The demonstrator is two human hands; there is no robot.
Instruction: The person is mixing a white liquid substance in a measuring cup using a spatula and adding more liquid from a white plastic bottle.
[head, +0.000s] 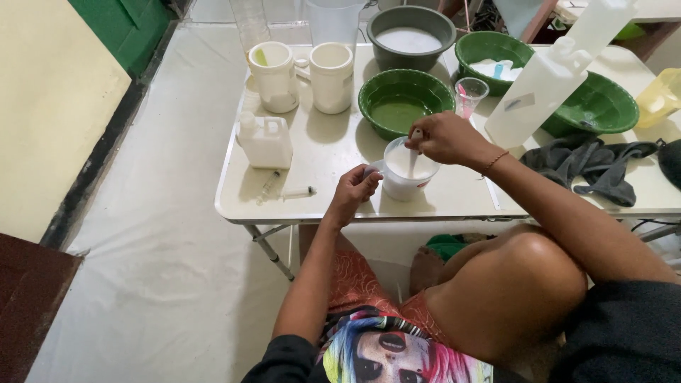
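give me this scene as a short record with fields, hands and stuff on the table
left hand: grips the handle of the white cup
right hand: holds a stirrer dipped in the cup
cup contents: white liquid
behind cup: green bowl with green liquid
table left: white jug, two syringes
table right: dark cloth

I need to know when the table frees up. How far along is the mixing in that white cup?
Done, it seems: the white cup already holds white liquid, and the green basin behind it holds green liquid. In hand: the left hand grips the cup's handle while the right hand holds a white stirrer in it. Left, apparently: two syringes and a small jerrycan lie untouched nearby.
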